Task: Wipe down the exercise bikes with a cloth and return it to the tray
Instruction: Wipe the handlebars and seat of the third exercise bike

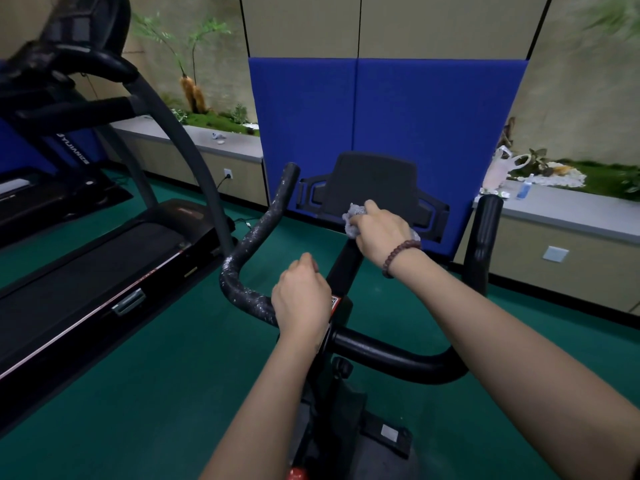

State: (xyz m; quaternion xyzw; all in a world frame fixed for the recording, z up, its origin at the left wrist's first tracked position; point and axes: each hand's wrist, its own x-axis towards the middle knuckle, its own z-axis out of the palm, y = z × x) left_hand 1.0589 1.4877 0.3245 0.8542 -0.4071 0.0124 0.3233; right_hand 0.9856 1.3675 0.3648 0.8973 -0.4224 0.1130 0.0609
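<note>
A black exercise bike stands right in front of me, its curved handlebar (398, 358) running left and right with upright ends. My left hand (300, 299) is closed around the handlebar near the centre stem. My right hand (381, 230), with a bead bracelet on the wrist, presses a crumpled grey cloth (353, 220) against the lower edge of the bike's black console holder (374, 181). Most of the cloth is hidden under my fingers. No tray is in view.
A black treadmill (104, 265) stands close on the left. A blue padded panel (388, 116) rises behind the bike. Low grey-topped ledges (571, 216) with plants, a small blue bottle (523, 190) and a white bag run along the wall. The floor is green.
</note>
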